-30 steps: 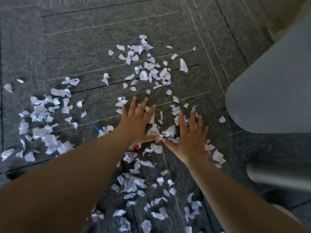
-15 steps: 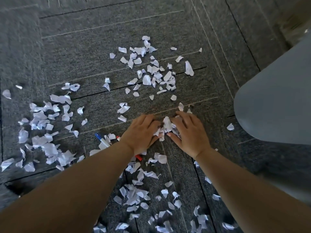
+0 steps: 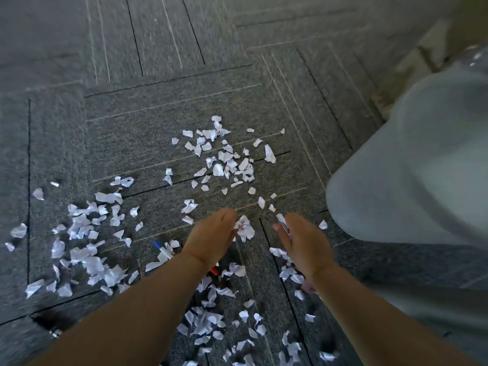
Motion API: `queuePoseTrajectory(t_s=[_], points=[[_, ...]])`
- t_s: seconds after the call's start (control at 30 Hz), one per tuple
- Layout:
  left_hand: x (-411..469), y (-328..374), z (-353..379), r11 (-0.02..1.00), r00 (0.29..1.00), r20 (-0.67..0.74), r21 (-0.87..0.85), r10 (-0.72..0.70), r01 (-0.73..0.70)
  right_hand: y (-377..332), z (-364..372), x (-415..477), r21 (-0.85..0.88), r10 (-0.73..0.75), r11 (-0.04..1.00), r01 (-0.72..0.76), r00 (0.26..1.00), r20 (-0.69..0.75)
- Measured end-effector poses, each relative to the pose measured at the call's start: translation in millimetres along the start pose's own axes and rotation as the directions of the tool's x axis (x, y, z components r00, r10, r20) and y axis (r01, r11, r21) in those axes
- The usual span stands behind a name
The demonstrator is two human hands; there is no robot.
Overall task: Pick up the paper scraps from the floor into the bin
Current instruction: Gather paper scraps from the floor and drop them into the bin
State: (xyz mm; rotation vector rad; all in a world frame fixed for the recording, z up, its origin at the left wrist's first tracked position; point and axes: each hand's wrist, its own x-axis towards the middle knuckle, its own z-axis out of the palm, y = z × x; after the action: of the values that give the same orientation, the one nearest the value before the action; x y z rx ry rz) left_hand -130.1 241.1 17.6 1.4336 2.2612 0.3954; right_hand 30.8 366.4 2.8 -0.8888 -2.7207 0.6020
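Torn white paper scraps litter the grey carpet: a far cluster [image 3: 227, 159], a left cluster [image 3: 84, 241] and a near cluster [image 3: 206, 320]. My left hand [image 3: 211, 239] is curled, with a clump of scraps [image 3: 245, 229] at its fingertips. My right hand [image 3: 301, 241] is turned edge-on a short way to the right, with a few scraps [image 3: 282, 222] pinched at its fingers. The two hands are apart, just above the floor. No bin is in sight. The picture is motion-blurred.
A large pale grey rounded shape [image 3: 412, 165] fills the right side, close to my right hand. A blue-capped marker [image 3: 162, 249] and a red-tipped one [image 3: 214, 271] lie among the scraps by my left wrist. Carpet tiles [image 3: 158, 48] stretch beyond.
My hands swept flat across the floor, pushed a pile of scraps together, and have now lifted and drawn apart with scraps in them. The camera has tilted up.
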Motion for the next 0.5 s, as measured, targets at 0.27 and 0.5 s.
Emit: queuePoseTrajectory(t_s=[0.27,0.5], points=[[21.8,109.1,-121.1,0.974,0.960,-0.240,-0.136,0.144,-0.181,-44.3,-162.2,6.8,0.021,-0.082,0.995,0.094,0.938,-0.336],[36.8,206.0,-163.1,0.920,0.894,-0.294,-0.099,0.337,-0.379,-5.3,-278.9,3.4,0.008,0.351,0.929,-0.370,0.874,-0.337]])
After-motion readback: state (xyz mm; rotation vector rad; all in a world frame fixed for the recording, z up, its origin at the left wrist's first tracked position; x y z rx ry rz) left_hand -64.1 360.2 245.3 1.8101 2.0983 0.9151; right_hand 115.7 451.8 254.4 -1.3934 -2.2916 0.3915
